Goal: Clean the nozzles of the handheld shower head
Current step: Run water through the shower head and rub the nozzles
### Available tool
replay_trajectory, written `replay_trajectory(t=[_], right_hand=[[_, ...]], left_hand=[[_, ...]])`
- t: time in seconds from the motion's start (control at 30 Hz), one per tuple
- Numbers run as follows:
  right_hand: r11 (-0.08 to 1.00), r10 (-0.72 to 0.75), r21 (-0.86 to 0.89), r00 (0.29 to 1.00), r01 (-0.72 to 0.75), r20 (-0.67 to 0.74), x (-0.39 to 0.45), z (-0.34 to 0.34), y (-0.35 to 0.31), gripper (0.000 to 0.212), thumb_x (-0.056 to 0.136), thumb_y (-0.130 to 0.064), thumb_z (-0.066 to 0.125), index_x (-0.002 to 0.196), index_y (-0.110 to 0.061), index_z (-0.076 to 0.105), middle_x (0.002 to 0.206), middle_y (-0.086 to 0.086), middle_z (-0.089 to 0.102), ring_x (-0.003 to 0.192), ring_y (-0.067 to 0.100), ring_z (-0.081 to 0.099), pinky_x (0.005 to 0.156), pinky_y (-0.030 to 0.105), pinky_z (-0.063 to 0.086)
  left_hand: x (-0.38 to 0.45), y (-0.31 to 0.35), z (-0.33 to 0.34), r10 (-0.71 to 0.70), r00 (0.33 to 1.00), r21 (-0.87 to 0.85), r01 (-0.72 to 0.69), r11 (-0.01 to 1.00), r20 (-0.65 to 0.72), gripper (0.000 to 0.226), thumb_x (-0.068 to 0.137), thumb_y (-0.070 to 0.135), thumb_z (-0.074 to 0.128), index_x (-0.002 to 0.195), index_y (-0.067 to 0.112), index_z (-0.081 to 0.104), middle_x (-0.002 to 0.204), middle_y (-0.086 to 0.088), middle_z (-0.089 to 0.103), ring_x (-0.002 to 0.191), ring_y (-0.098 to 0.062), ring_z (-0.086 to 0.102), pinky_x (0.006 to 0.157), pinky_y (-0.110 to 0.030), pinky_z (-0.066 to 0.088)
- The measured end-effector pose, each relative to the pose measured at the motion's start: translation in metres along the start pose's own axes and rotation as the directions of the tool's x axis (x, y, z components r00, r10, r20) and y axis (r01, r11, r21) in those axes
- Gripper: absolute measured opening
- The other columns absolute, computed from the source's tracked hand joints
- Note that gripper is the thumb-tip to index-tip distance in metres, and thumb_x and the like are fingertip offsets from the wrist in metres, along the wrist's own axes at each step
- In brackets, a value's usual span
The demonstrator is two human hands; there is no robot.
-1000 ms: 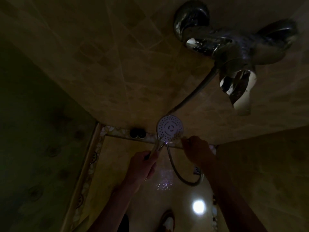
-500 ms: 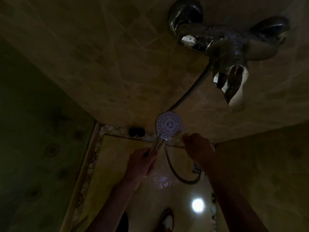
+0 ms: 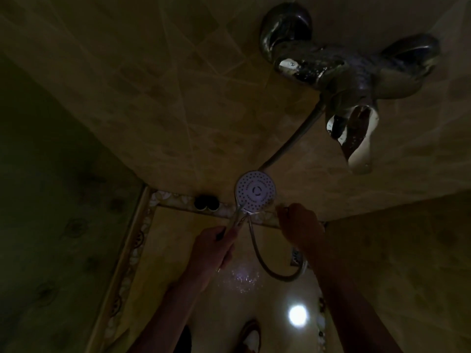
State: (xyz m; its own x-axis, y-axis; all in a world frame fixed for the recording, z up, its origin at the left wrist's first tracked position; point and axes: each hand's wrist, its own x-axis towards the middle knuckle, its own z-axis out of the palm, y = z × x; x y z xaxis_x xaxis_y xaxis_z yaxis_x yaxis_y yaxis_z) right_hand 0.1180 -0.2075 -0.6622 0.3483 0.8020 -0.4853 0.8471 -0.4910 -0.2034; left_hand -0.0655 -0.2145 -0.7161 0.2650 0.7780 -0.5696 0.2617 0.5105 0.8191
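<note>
The left hand [image 3: 212, 253] curls around the chrome handle of the handheld shower head [image 3: 255, 191], holding its white nozzle face up toward the camera in front of the tiled wall [image 3: 153, 98]. The right hand [image 3: 299, 229] sits just beside the face's lower right edge with fingers curled (whether they pinch anything, the dim light hides), and the hose [image 3: 270, 266] loops below.

shower head [image 3: 255, 191] handle hidden in left hand [image 3: 211, 253], right hand [image 3: 299, 229] contents unclear

- Dim stall; tan tiled wall [image 3: 158, 80], diagonal grout.
- Chrome mixer tap [image 3: 339, 72] on the wall.
- Pebble-mosaic border [image 3: 175, 198] along the floor edge.
- Glossy floor [image 3: 178, 240], bright light reflection [image 3: 297, 315].
</note>
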Motion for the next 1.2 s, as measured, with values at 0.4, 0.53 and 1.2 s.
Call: replay_trajectory(t=[0.4, 0.53, 1.2], right_hand=[[0.992, -0.112, -0.066, 0.994, 0.112, -0.002, 0.017, -0.003, -0.009, 0.034, 0.103, -0.017, 0.032, 0.122, 0.0, 0.054, 0.12, 0.021, 0.058, 0.111, 0.037, 0.056, 0.088, 0.035, 0.044], [0.94, -0.135, -0.281, 0.968, 0.193, 0.212, 0.003, 0.001, 0.002, 0.041, 0.085, -0.016, 0.034, 0.088, -0.001, 0.072, 0.077, 0.015, 0.064, 0.063, 0.03, 0.066, 0.049, 0.03, 0.048], [0.924, -0.321, -0.173, 0.937, 0.342, 0.139, -0.01, 0.036, -0.001, 0.034, 0.068, -0.015, 0.035, 0.049, -0.013, 0.064, 0.047, 0.003, 0.053, 0.033, 0.016, 0.048, 0.034, 0.019, 0.03]], left_hand=[[-0.001, -0.002, 0.001, 0.017, 1.0, 0.022, -0.018, 1.0, 0.004, 0.045, 0.092, 0.04, 0.058, 0.058, 0.01, 0.053, 0.043, -0.005, 0.047, 0.036, -0.016, 0.038, 0.041, -0.025, 0.029], [-0.001, -0.003, 0.002, 0.009, 1.0, -0.018, -0.009, 1.0, 0.005, 0.043, 0.092, 0.036, 0.059, 0.058, 0.011, 0.053, 0.044, -0.005, 0.047, 0.036, -0.016, 0.037, 0.042, -0.026, 0.027], [0.0, -0.002, 0.007, 0.023, 1.0, -0.019, -0.022, 1.0, 0.005, 0.047, 0.089, 0.04, 0.061, 0.052, 0.016, 0.049, 0.042, -0.003, 0.046, 0.035, -0.015, 0.037, 0.04, -0.025, 0.026]])
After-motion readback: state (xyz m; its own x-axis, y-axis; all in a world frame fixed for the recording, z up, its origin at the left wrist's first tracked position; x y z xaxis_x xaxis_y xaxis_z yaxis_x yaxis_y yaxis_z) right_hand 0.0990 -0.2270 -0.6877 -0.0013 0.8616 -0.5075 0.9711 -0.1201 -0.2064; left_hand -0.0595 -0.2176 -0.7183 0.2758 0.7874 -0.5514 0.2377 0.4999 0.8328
